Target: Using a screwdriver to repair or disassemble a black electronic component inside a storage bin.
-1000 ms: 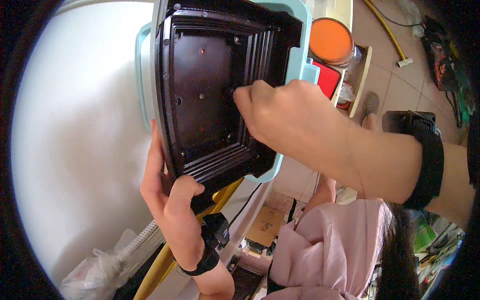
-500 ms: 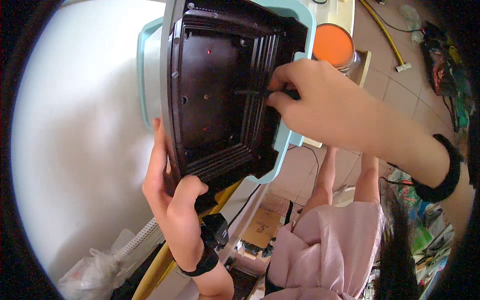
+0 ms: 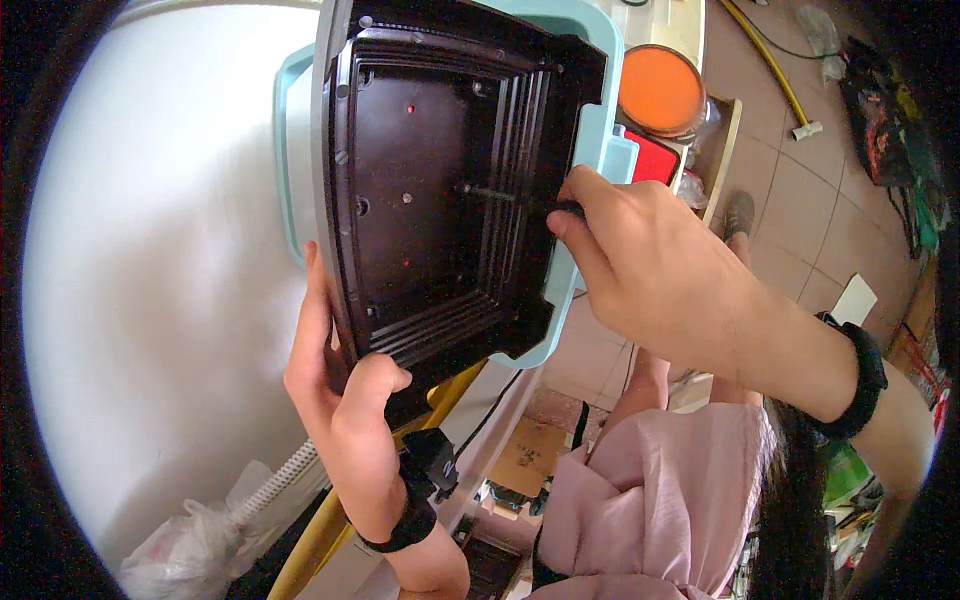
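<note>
R hand [image 3: 660,250] fingers pinched on a thin screwdriver [image 3: 512,196], tip abt at a hole inside the black plastic housing [image 3: 425,150]; L hand [image 3: 350,395] grips its lower-left corner. Imo keep shaft square, push lightly. Light-blue rim [image 3: 603,110] just behind, white wall [image 3: 170,220] left, so elbow goes right, mind the orange-topped tub [image 3: 660,88] tho

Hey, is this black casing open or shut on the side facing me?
Open: the black casing shows its recessed floor and ridged inner walls, with nothing covering them.
</note>
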Demonstrator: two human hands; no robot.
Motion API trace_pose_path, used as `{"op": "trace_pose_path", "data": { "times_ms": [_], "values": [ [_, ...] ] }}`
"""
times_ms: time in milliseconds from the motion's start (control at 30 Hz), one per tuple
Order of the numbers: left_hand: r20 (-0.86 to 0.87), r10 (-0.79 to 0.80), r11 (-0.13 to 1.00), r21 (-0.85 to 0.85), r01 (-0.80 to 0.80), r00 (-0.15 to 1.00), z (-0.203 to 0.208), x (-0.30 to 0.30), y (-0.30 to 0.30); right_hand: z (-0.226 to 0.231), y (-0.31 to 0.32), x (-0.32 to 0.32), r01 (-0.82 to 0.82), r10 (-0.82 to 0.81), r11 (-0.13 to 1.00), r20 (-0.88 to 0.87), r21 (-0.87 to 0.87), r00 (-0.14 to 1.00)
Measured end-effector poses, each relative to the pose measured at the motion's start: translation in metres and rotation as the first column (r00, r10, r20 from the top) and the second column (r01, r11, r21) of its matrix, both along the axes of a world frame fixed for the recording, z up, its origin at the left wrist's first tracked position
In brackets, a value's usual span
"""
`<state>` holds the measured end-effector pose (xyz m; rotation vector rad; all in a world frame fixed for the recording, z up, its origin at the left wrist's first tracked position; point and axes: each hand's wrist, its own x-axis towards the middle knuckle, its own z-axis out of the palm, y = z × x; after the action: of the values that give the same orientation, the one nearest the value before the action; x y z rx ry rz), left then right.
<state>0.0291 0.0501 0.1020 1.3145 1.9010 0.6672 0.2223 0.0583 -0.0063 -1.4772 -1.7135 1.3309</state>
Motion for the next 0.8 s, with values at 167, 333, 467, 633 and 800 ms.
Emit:
{"op": "trace_pose_path", "data": {
  "times_ms": [167,333,467,633,800],
  "values": [
    [0.009,0.001,1.000,-0.014,-0.001,1.000,0.001,0.002,0.001,-0.003,0.000,-0.001,0.023,-0.023,1.000,0.008,-0.006,1.000],
    [0.023,-0.005,1.000,-0.007,0.005,1.000,0.002,0.005,0.000,-0.010,-0.001,-0.006,0.029,-0.029,1.000,0.000,0.000,1.000],
    [0.013,-0.028,1.000,-0.011,0.028,1.000,-0.002,0.002,0.001,-0.009,-0.004,-0.003,0.049,-0.049,0.999,-0.012,0.009,0.999],
    [-0.022,-0.025,1.000,-0.008,0.024,0.999,0.003,0.006,0.002,-0.004,-0.003,-0.003,0.062,-0.063,0.998,-0.032,-0.017,0.998],
    [-0.022,0.016,1.000,-0.017,-0.016,1.000,0.002,0.012,0.002,-0.009,-0.005,-0.003,0.081,-0.080,0.997,-0.039,0.000,0.996]
  ]
}}
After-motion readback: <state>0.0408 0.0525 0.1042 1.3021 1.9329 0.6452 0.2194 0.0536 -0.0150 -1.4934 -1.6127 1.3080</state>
